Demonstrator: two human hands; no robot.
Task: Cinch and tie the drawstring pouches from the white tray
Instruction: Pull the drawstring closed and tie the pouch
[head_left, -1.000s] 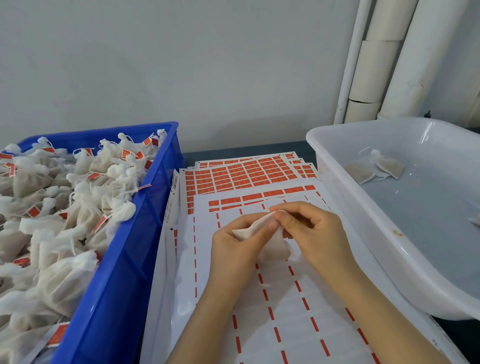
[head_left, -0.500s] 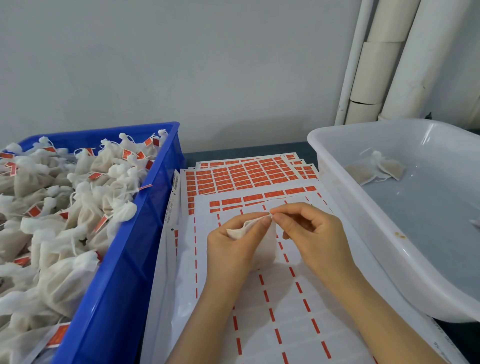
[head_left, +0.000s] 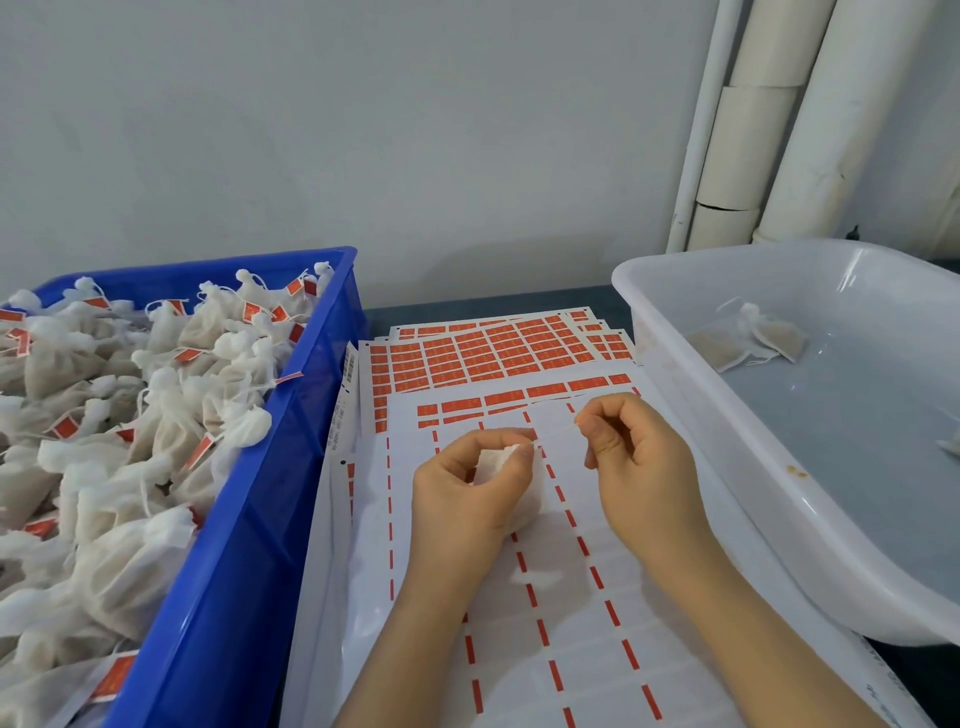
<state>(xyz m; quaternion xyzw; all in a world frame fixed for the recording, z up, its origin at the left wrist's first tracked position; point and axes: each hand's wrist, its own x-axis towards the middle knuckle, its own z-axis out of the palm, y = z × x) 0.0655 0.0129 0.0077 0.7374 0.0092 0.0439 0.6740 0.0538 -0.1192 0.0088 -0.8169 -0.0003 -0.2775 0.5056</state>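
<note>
My left hand (head_left: 467, 493) grips a small white drawstring pouch (head_left: 524, 493) at its gathered neck, above the label sheets. A thin white drawstring (head_left: 553, 435) runs taut from the pouch's neck up to the right. My right hand (head_left: 634, 462) pinches the far end of that string between thumb and forefinger. The white tray (head_left: 675, 291) stands on the right and holds a few flat, open pouches (head_left: 748, 338) near its back wall.
A blue crate (head_left: 249, 519) on the left is heaped with tied pouches bearing red tags (head_left: 156, 395). Sheets of red and white labels (head_left: 498, 353) cover the table between crate and tray. White pipes (head_left: 753, 119) run up the wall behind the tray.
My right hand has moved to the right, away from my left hand, drawing the string out of the pouch's neck. The pouch's mouth is now more bunched in my left hand.
</note>
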